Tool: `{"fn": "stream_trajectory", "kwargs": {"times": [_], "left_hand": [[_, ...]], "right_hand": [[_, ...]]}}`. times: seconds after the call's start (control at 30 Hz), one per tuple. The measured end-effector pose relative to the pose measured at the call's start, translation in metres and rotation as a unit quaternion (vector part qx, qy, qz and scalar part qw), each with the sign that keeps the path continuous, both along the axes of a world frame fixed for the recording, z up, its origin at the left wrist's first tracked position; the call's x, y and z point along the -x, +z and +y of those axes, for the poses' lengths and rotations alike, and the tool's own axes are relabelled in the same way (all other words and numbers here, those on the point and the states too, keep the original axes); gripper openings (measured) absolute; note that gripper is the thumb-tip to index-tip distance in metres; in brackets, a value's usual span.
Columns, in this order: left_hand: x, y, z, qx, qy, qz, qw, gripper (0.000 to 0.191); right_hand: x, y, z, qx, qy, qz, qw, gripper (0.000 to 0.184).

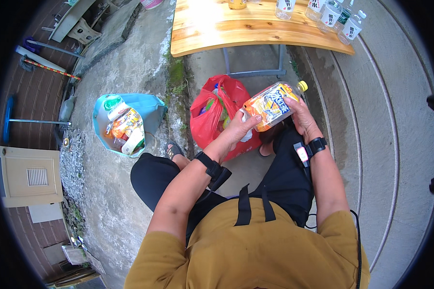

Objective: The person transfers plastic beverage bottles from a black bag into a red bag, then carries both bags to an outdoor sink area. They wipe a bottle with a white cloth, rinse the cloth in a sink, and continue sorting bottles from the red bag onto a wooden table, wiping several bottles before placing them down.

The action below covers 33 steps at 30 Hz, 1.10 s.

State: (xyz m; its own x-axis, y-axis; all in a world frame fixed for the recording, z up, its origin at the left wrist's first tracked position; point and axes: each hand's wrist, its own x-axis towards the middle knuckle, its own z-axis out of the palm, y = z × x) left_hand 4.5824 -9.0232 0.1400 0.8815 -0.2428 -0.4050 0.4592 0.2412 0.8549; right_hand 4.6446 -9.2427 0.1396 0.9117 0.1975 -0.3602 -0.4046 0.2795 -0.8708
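Note:
A large plastic drink bottle (pixel 273 103) with a yellow cap and an orange-and-blue printed label lies tilted across both hands, above my lap. My left hand (pixel 237 132) grips its base end and also has a crumpled white cloth or tissue (pixel 247 135) under the palm. Near the capped end, my right hand (pixel 301 115) is closed around the bottle, thumb on the label. It looks transparent and without liquid. Just below and beyond my left hand stands a red plastic bag (pixel 207 126) with colourful items inside, partly covered by my forearm.
On the left, a light-blue bag (pixel 152 112) full of used bottles stands on the concrete ground. Ahead is a wooden table (pixel 209 34) on metal legs, with several clear labelled bottles (pixel 329 18) at its right end. A mop (pixel 52 69) lies far left. Grey steps (pixel 379 151) run along the right.

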Motion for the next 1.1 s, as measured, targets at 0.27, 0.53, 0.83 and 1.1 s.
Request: {"fn": "stream_trajectory", "kwargs": {"times": [0.27,0.53,0.83,1.1], "left_hand": [[-0.006,-0.035,0.073,-0.573,0.126,-0.195,0.786,0.067],[-0.047,-0.072,0.096,-0.316,0.067,0.094,0.942,0.068],[-0.052,-0.072,0.110,-0.144,-0.026,0.140,0.979,0.029],[-0.039,0.009,0.160,0.038,0.078,0.158,0.984,0.015]], "right_hand": [[-0.008,0.006,-0.009,-0.056,-0.134,-0.049,0.988,0.052],[-0.009,0.007,-0.005,-0.055,-0.158,-0.048,0.985,0.047],[-0.014,0.006,0.000,-0.028,-0.156,-0.048,0.986,0.046],[-0.021,0.001,-0.002,-0.012,-0.162,-0.047,0.986,0.048]]}}
